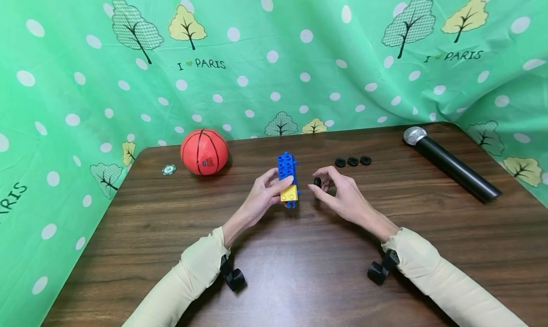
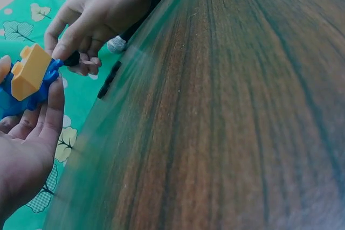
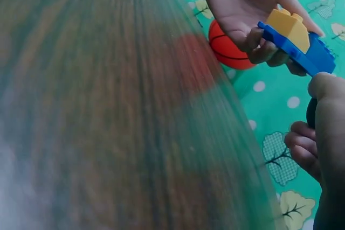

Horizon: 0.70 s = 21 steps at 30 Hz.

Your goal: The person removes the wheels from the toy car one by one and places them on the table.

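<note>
Green cloth [image 1: 257, 36] backs the wooden table [image 1: 299, 270] (left hand [image 1: 263, 193] grips toy blocks [image 1: 288, 167], right hand [image 1: 344, 193] pinches black wheel [image 1: 317, 182]).

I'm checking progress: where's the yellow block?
Head view, centre: the yellow block sits on the near end of the blue toy in the left hand.

The toy [image 1: 287, 170] is blue and yellow; wheel [image 1: 317, 181] black; cloth [image 1: 274, 75] white-dotted green.

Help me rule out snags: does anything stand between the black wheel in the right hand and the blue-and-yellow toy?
No object visibly does: the head view shows bare table between black wheel and toy. Only the right hand, at its thumb tip, pokes into that gap.
</note>
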Each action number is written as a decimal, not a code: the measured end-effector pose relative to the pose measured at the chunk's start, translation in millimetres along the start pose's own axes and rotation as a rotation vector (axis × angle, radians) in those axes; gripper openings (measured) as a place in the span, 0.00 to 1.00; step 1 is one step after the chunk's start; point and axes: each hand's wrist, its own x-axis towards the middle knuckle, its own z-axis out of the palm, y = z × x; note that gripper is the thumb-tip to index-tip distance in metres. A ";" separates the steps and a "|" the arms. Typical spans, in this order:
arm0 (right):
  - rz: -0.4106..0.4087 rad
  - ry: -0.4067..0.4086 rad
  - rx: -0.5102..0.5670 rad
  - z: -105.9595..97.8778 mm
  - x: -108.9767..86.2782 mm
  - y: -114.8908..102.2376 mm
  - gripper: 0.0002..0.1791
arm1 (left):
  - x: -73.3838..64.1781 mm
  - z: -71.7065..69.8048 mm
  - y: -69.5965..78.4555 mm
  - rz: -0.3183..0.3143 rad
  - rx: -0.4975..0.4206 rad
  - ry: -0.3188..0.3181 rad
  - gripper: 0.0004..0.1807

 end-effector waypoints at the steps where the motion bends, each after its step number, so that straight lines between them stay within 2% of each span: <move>1: -0.020 0.000 -0.021 -1.0 0.2 0.9 0.17 | 0.1 0.0 0.2 -0.001 0.002 -0.001 0.28; 8: -0.071 -0.017 -0.136 -6.5 -0.5 4.1 0.14 | 0.0 0.2 0.1 0.002 0.010 -0.002 0.28; 16: -0.073 0.002 -0.131 -6.6 -1.1 8.6 0.16 | 0.2 -1.4 -0.2 0.005 0.009 -0.005 0.27; 21: -0.060 -0.014 -0.149 -9.8 -2.5 11.5 0.15 | 0.6 -1.9 -0.9 0.017 0.000 -0.005 0.26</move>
